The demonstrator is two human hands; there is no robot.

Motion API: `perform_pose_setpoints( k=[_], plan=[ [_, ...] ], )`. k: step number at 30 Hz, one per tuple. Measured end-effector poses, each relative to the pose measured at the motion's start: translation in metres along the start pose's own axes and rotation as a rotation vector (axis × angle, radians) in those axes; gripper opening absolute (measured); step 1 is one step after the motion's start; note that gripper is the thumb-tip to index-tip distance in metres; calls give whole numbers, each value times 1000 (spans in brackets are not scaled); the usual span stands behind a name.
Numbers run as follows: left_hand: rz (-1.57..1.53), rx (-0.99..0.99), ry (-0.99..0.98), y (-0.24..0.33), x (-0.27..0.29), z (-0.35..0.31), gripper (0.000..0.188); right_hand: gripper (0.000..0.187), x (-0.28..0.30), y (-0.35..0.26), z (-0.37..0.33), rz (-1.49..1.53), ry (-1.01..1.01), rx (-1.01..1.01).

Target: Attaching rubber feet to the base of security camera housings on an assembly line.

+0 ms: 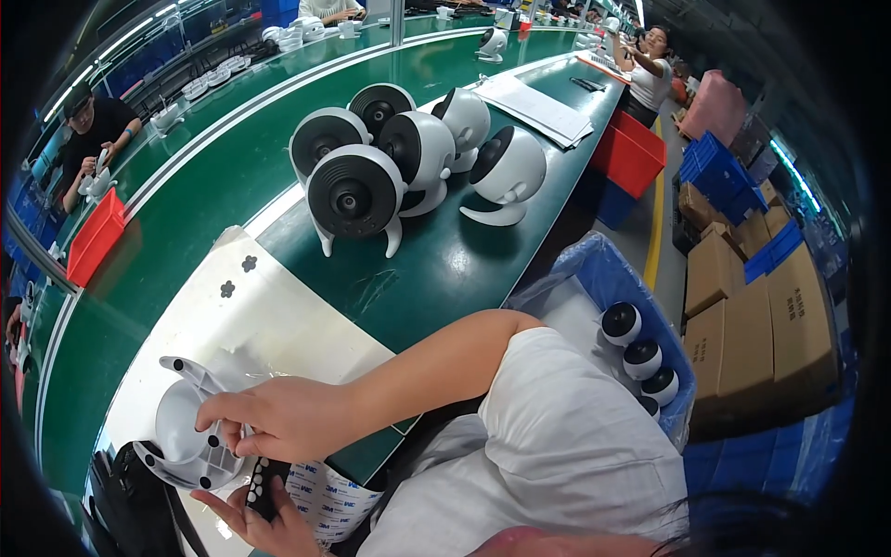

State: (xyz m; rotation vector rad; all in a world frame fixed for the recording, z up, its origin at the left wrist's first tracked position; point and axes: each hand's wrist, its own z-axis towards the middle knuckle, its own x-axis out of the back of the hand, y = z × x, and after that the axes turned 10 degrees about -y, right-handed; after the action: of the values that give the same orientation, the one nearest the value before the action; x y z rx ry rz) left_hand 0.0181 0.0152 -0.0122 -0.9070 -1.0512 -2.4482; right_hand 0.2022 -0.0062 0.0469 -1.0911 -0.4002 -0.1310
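Note:
A white camera lies on the near left of the work surface, its curved stand turned up with several black round pads on it. My right hand reaches over the stand, fingers curled and drawn together near one of the pads. Anything between those fingertips is too small to make out. Below it, my left hand holds a black strip dotted with pale round spots, gripped near the stand's edge. Beyond my hands, several finished-looking white cameras with black fronts stand grouped on the green bench.
Printed backing paper sits beside my left hand. Two dark flower-shaped pieces lie on the white board. At right, a blue-lined bin holds more cameras, near cardboard boxes. Red bins and co-workers line the conveyor.

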Motion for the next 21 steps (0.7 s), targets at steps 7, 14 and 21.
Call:
perform_pose_setpoints(
  k=[7,14,21],
  plan=[
    [103,-84,32,-4,-1,1,35,32,-2,3,-2,-214,18,76],
    [20,46,-17,2,4,0,34,33,-5,5,-1,-249,82,140],
    [68,16,-1,0,2,1,34,35,-6,8,0,-118,72,106]
  ],
)
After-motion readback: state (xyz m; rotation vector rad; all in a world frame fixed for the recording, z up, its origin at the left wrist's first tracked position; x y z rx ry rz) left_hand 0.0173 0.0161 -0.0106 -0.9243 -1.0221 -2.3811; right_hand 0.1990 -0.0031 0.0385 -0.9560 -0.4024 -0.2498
